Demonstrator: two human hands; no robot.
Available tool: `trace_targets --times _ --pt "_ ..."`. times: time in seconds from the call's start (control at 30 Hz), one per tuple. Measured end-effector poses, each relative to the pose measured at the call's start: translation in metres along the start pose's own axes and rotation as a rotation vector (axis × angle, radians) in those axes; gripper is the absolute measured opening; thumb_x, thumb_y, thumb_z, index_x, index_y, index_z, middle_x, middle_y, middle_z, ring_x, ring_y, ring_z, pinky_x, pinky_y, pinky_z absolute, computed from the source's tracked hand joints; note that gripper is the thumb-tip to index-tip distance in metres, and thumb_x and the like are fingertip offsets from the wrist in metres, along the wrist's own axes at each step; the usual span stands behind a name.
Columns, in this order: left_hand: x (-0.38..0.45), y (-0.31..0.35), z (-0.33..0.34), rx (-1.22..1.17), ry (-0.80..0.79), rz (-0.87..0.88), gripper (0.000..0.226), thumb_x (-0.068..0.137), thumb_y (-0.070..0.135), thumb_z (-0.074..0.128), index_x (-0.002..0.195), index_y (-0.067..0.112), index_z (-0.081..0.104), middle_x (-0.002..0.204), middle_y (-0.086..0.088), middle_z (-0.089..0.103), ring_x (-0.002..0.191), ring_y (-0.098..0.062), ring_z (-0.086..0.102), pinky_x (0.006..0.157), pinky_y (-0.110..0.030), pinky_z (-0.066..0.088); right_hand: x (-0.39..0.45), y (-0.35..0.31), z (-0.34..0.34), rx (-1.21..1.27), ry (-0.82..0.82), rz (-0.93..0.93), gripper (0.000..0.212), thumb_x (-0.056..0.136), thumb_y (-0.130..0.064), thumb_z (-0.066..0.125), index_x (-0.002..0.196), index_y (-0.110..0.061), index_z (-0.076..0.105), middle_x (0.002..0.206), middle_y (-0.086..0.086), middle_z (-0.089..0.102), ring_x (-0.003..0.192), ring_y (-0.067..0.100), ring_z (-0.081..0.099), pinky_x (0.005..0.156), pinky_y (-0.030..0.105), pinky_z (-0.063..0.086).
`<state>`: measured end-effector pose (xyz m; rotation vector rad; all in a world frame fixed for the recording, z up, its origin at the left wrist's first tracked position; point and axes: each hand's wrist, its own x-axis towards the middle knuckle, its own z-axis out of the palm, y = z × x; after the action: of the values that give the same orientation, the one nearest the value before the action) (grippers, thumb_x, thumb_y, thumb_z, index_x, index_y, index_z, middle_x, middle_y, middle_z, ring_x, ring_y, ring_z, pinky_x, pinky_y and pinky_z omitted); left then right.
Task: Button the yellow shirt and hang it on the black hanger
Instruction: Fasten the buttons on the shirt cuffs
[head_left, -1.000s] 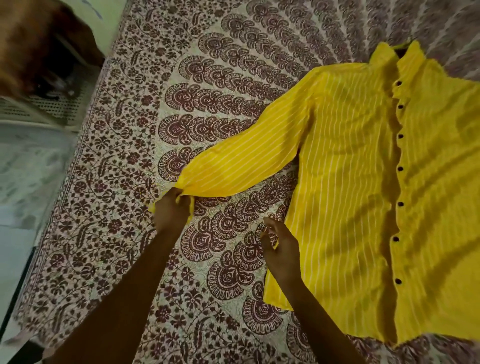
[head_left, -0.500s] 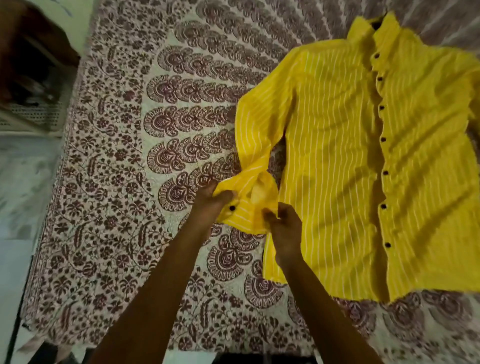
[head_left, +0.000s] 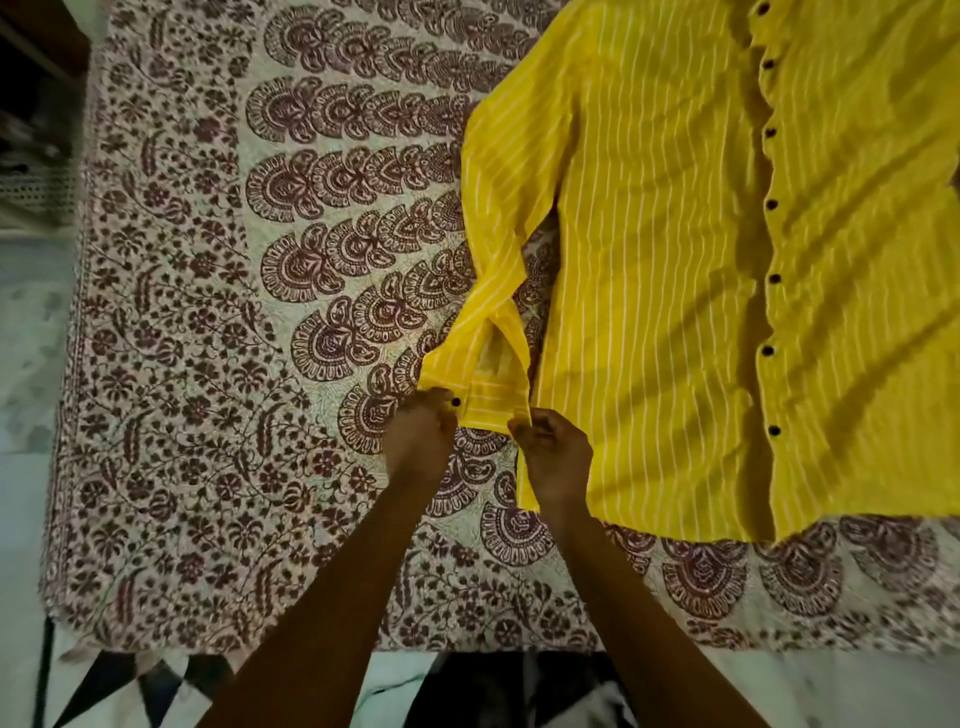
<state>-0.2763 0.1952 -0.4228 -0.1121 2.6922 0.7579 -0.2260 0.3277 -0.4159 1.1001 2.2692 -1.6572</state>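
Since the earlier frame, both hands have drawn the sleeve (head_left: 498, 208) in from its outstretched position, so that it now hangs folded down alongside the body of the yellow shirt (head_left: 675, 260), cuff (head_left: 491, 402) nearest the viewer. Left hand (head_left: 418, 441), fingers curled, pinches the left edge of the open cuff just beside its dark cuff button (head_left: 456, 401); right hand (head_left: 553, 457), fingers likewise curled, pinches the opposite cuff edge, the two hands near one another with the cuff spread between them. Yellow shirt, white-striped, lies flat and face-up on the patterned bedspread (head_left: 260, 312), occupying the upper right of the view, its front placket closed along a row of dark buttons (head_left: 774, 278). Bedspread carries maroon paisley and floral motifs and covers a bed whose near edge meets a pale floor (head_left: 31, 338). No container appears in view.
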Motion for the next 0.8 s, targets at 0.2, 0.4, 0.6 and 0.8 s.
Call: trace_targets --times 0.2,0.4,0.6,0.8 --pt "0.01 0.007 0.001 0.068 -0.065 0.041 0.009 0.081 0.015 0.06 0.085 0.008 0.064 0.09 -0.017 0.066 0.08 -0.036 0.063 0.067 -0.043 0.051 0.0 -0.002 -0.002 0.098 0.03 0.067 0.018 0.082 -0.005 0.066 0.097 0.004 0.065 0.089 0.016 0.065 0.067 0.001 0.055 0.06 0.0 0.04" --pt "0.008 0.027 -0.015 -0.264 -0.043 0.103 0.014 0.072 0.024 0.06 0.077 0.013 0.067 0.075 -0.006 0.072 0.067 -0.019 0.066 0.068 -0.03 0.054 -0.005 -0.012 -0.004 0.11 0.114 -0.143 0.009 0.083 -0.008 0.066 0.09 -0.002 0.065 0.077 0.002 0.064 0.065 -0.001 0.06 0.06 0.003 0.04" --pt "-0.002 0.049 -0.017 -0.356 0.063 0.261 0.012 0.077 0.018 0.062 0.083 0.01 0.069 0.078 -0.003 0.072 0.065 -0.005 0.061 0.066 -0.023 0.051 -0.004 -0.022 0.001 0.181 0.066 -0.201 0.019 0.08 -0.019 0.059 0.092 -0.009 0.069 0.078 0.004 0.069 0.068 0.015 0.061 0.062 0.022 0.047" --pt "-0.003 0.045 -0.014 -0.218 0.05 0.303 0.013 0.079 0.023 0.058 0.084 0.013 0.067 0.08 -0.003 0.07 0.067 -0.016 0.065 0.062 -0.033 0.053 -0.002 -0.02 -0.002 0.146 0.049 -0.224 0.013 0.081 -0.019 0.062 0.089 -0.012 0.07 0.074 0.01 0.069 0.067 0.029 0.061 0.061 0.033 0.048"
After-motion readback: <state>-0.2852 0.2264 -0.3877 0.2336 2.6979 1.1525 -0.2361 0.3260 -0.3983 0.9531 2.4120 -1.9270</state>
